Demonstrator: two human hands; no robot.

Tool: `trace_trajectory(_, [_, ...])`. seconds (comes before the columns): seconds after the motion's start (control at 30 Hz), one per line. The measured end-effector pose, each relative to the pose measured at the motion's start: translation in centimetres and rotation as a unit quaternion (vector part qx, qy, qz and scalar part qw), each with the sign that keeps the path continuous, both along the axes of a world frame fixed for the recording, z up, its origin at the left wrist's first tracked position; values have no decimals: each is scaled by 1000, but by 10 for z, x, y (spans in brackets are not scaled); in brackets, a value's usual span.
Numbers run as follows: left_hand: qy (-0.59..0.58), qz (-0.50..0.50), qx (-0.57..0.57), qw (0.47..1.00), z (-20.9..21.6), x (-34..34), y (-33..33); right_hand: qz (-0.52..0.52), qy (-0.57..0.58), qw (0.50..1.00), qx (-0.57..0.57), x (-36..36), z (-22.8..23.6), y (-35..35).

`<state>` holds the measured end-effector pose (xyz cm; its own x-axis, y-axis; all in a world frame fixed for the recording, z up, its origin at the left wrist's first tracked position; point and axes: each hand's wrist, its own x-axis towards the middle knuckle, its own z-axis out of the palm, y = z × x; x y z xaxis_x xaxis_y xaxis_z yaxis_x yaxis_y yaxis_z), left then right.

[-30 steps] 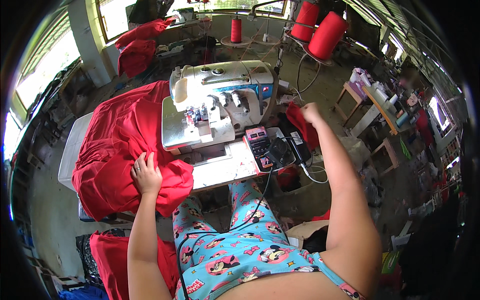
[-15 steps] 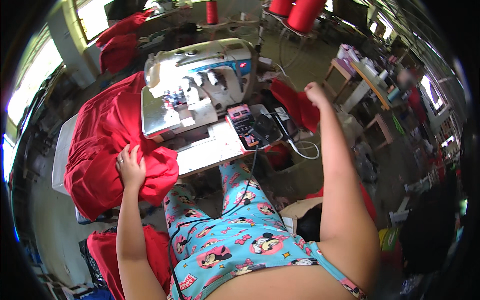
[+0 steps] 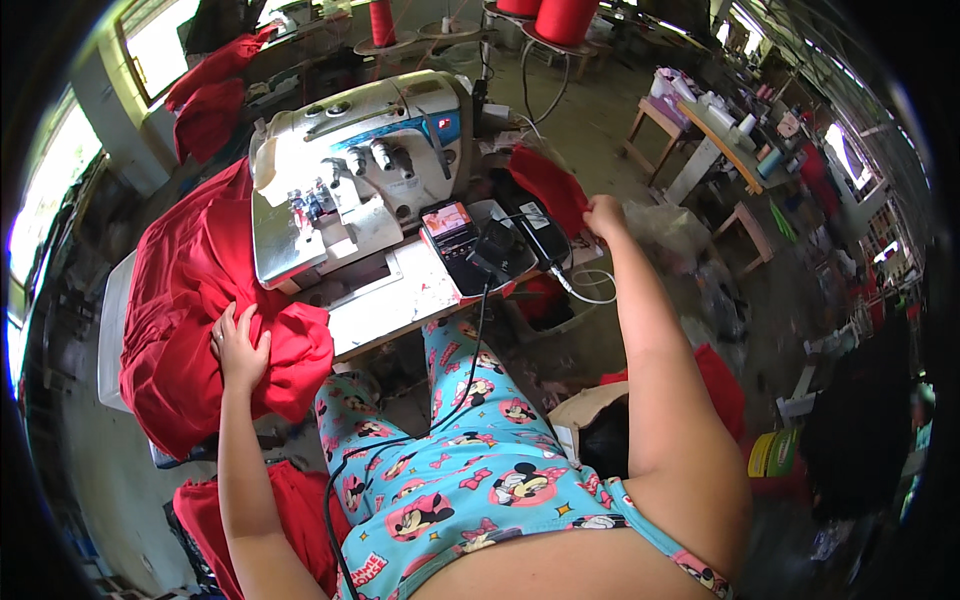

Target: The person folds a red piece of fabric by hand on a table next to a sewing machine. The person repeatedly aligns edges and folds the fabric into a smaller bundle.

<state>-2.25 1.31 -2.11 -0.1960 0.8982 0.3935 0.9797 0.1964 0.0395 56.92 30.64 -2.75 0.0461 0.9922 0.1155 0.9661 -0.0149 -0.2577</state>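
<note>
While light pours in from the windows, a big heap of red fabric (image 3: 175, 300) spreads over the left side, reaching up against the pale sewing machine (image 3: 345, 150). Off to the machine's right lies a smaller red cloth (image 3: 548, 188). I see the left hand (image 3: 240, 350) resting on the heap, fingers loosely spread; the right hand (image 3: 605, 217) is half curled at the smaller cloth's edge, though I can't tell whether it grips it. Between them sits a phone (image 3: 449, 226), screen lit, beside a black charger (image 3: 498, 245).
</note>
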Motion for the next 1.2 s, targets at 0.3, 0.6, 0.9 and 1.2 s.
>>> trace_trajectory(0.3, [-226, -165, -17, 960, 93, 30, -13, -22, 432, 873, 227, 123, 86, 3])
trace_trajectory(0.6, [-248, -331, -28, 910, 127, 154, 10, 379, 713, 590, -25, -44, 229, -112])
trace_trajectory(0.9, [-244, -336, 262, 871, 156, 182, -17, 323, 765, 513, -218, -224, 130, -192])
trace_trajectory(1.2, [-206, -205, -46, 956, 176, 141, -44, 524, 391, 756, -26, -299, 125, -259])
